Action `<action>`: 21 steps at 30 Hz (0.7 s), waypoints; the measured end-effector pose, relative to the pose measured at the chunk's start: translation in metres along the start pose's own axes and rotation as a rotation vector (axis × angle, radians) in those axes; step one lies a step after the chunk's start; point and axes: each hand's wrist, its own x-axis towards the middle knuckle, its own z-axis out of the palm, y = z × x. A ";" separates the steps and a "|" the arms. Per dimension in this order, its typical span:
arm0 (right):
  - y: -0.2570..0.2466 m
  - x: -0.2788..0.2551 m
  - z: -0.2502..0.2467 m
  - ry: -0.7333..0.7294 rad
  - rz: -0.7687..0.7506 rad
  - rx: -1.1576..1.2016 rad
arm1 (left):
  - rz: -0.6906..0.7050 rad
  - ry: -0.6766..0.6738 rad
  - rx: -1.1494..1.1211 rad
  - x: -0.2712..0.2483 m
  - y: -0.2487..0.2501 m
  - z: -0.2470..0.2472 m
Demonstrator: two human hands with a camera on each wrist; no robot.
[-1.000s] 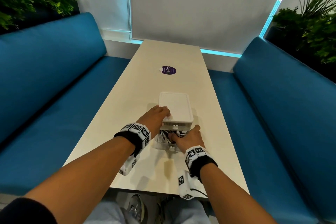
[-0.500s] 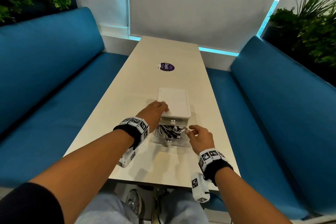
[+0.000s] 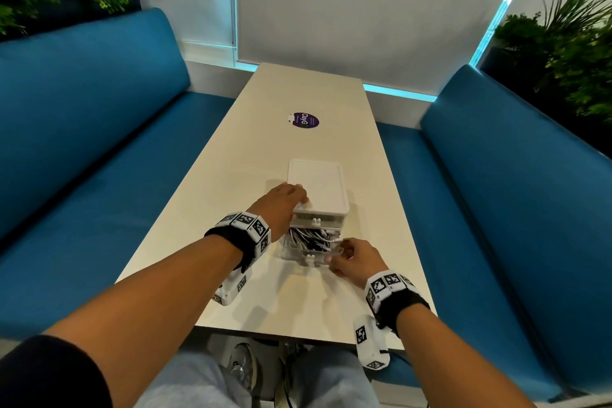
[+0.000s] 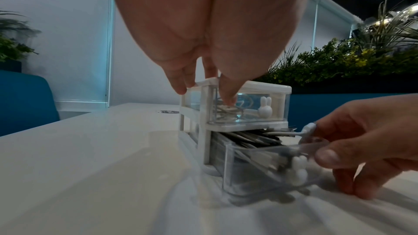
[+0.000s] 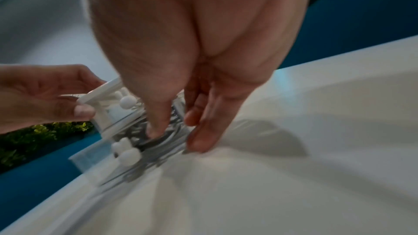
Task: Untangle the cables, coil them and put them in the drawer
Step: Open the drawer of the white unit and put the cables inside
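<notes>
Drawer [image 3: 309, 253] front gripped by right hand [image 3: 356, 262]; left hand [image 3: 276, 205] steadies organizer [image 3: 319, 187].

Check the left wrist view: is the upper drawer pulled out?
No, the upper drawer sits flush in its frame; only the lower drawer is pulled out.

Black and white cables [image 3: 311, 239] are packed in the clear bottom drawer [image 3: 309, 255], which is pulled out of the small white box [image 3: 318, 185].
</notes>
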 end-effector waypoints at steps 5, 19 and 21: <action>-0.012 0.009 0.008 0.216 0.075 -0.032 | -0.003 0.007 -0.022 -0.002 0.000 0.002; -0.010 0.015 0.006 0.124 0.125 0.440 | 0.005 0.025 -0.014 -0.002 0.005 0.001; -0.019 0.017 -0.001 0.064 0.222 0.466 | -0.008 0.009 -0.016 -0.002 0.004 0.001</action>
